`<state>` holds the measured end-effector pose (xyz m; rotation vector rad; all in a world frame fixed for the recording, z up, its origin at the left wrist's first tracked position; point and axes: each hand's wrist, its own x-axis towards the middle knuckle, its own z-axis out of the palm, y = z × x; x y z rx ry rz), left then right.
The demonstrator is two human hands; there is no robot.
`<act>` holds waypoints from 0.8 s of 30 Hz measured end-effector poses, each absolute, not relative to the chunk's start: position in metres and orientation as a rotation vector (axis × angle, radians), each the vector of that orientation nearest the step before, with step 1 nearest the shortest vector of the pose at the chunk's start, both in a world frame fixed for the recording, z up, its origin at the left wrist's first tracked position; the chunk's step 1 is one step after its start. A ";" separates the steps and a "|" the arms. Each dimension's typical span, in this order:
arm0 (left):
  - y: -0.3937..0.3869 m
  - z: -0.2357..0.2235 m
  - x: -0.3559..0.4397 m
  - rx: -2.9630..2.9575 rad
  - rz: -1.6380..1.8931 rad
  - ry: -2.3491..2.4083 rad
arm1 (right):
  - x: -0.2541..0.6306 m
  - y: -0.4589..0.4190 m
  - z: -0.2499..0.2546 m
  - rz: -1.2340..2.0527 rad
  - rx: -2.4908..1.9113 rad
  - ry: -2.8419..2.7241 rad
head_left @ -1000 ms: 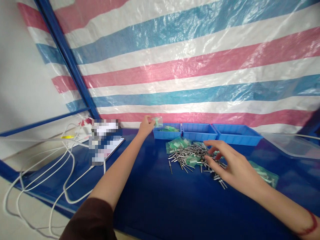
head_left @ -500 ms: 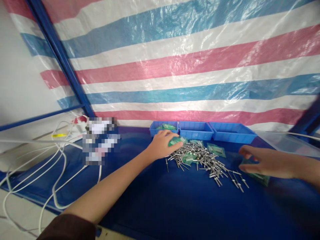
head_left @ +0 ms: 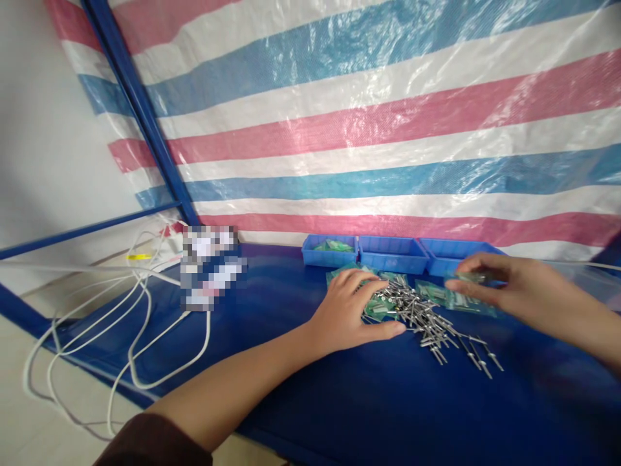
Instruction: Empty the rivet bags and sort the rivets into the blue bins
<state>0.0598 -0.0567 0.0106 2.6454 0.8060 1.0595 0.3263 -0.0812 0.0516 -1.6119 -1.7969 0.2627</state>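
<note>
My left hand (head_left: pixel 347 310) lies over the left side of a pile of silver pop rivets (head_left: pixel 422 314), palm down with its fingers spread. Green-tinted clear plastic packets lie among the rivets; one packet (head_left: pixel 381 307) shows just past the left fingers, which partly cover it. My right hand (head_left: pixel 504 281) is behind the pile's right side, thumb and fingers closed around a greenish clear packet (head_left: pixel 470 303). The fingers hide part of it. Beside it, another green packet (head_left: pixel 431 292) rests on the blue table (head_left: pixel 378 401).
Three blue bins stand in a row at the back: the left bin (head_left: pixel 330 258) contains green packets, then come the middle bin (head_left: pixel 392 262) and right bin (head_left: pixel 439 262). White cables (head_left: pixel 140 349) loop at the left, near blurred items (head_left: pixel 213 268). A striped sheet (head_left: pixel 339 129) hangs behind.
My right hand has lifted away from the table's right side and moved back and left, bringing a packet toward the pile. My left hand has come nearer and its fingers have spread.
</note>
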 end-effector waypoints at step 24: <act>-0.070 0.018 0.065 2.014 1.017 0.683 | 0.236 -0.113 0.025 1.014 -1.125 -1.254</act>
